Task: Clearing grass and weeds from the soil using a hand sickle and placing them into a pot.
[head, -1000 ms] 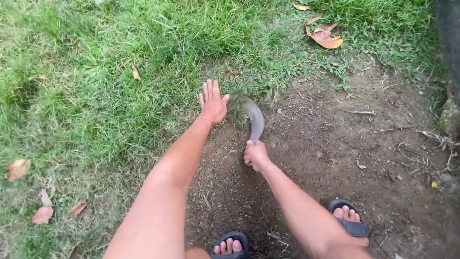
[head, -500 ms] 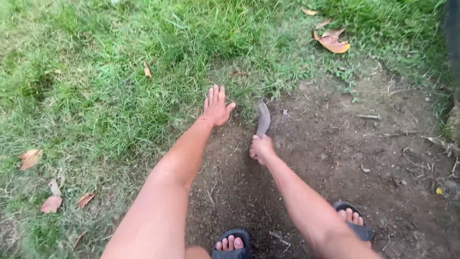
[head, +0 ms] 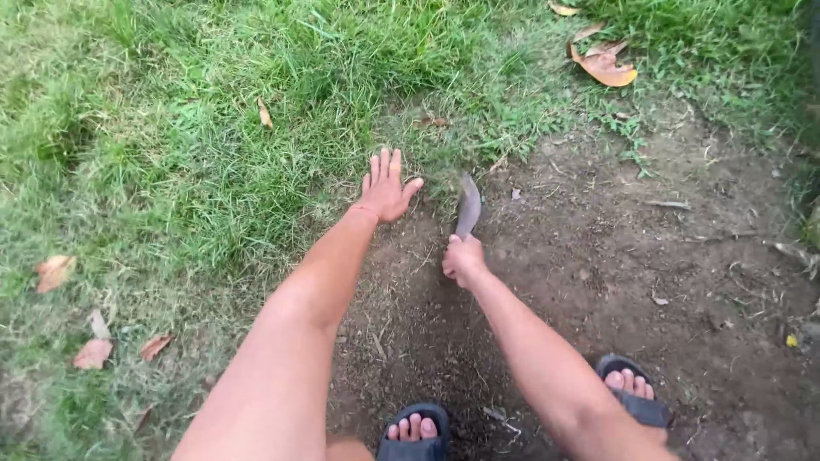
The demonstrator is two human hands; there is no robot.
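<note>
I see the right hand (head: 463, 260) closed on a curved blade (head: 468, 205) at centre frame, tip at the grass (head: 213, 128) edge, left hand (head: 386, 189) open, flat, keeping clear beside it.

Sickle at the grass edge

The right hand (head: 463, 259) grips a curved sickle (head: 468, 205), blade tip in the grass (head: 213, 128) beside bare soil (head: 615, 256); the left hand (head: 386, 189) lies flat, fingers spread (sandalled toes below).
</note>
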